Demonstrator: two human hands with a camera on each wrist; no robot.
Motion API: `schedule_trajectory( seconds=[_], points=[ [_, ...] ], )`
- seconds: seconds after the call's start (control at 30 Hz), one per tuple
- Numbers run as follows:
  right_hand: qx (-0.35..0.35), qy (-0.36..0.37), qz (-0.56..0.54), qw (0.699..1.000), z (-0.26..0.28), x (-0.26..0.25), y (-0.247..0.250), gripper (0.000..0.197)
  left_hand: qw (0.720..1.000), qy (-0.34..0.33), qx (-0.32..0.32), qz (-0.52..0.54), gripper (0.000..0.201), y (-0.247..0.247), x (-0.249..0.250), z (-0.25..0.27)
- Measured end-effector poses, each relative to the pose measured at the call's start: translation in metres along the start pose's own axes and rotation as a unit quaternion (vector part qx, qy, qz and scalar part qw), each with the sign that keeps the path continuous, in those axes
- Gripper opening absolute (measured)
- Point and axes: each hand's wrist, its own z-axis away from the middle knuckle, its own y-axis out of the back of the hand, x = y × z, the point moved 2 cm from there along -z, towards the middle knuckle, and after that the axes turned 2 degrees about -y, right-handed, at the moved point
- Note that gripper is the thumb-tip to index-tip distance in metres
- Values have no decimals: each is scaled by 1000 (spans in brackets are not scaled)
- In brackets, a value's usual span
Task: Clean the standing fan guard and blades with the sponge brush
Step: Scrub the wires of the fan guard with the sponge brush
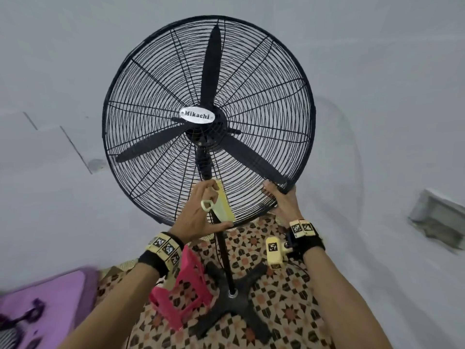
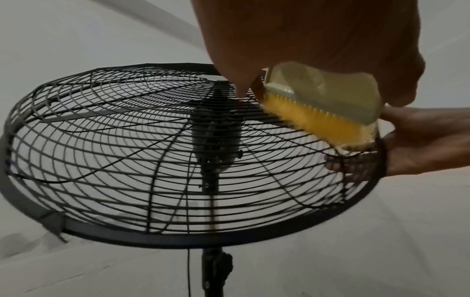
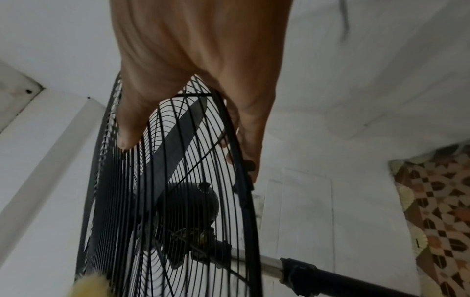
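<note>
At the near, lower edge of the fan guard (image 1: 161, 79), a person's left hand (image 1: 198, 217) grips a sponge brush (image 1: 222, 205), thumb under its end and fingers curled over its pale back. The brush's long axis runs near to far, roughly along a spoke toward the hub, and its yellow pad lies against the guard wires just left of the right hand (image 1: 283, 197). That hand clamps the rim at the lower right, thumb on the front wires and fingers wrapped behind, steadying the head. The uncleaned span of the guard lies up and away from both hands, so the next stroke, by this reading, runs outward from the brush toward the centre badge (image 1: 197, 114). The left hand, already carrying the brush, is the nearer to that work. Beyond the wires, three blades (image 1: 212, 69) stand still, one pointing straight up. The pole (image 1: 225, 258) drops to a cross base on a patterned mat (image 1: 286, 308), beside a pink stool (image 1: 185, 283). Whether dust clings to the wires cannot be made out. The right hand's fingertips are hidden behind the rim, and the far side of the blades is unseen.
</note>
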Motion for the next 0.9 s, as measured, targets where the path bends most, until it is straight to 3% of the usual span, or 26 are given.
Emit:
schedule_trajectory(
  seconds=[0.07,0.17,0.37,0.5,0.53,0.63,0.67,0.73,0.8,0.9],
  points=[
    [16,-1,-2,1000,1,-2,-3,110,999,-37,-22,-12,67,-9,12,5],
    [18,11,5,1000,-1,-2,-6,108,989,-100,-97,-56,64,-19,23,9],
    [33,30,41,998,-3,2,-8,110,998,13,40,-47,65,34,-6,-15],
    [28,53,49,997,-2,8,-4,107,993,-69,-85,-48,62,-1,25,5],
    [30,55,53,997,0,9,-4,108,994,-48,-83,-47,63,-1,24,6],
    [32,60,72,995,4,12,-5,106,992,110,30,-63,70,28,0,-10],
    [30,65,74,995,4,12,-6,104,987,127,54,-82,71,36,-6,-13],
    [31,74,74,994,2,11,-6,104,991,84,36,-93,69,33,0,-6],
    [31,77,70,994,1,11,-6,103,998,10,-27,-62,65,9,22,10],
    [29,72,70,994,2,14,-6,102,985,-104,-94,-99,65,-19,42,27]
  ],
)
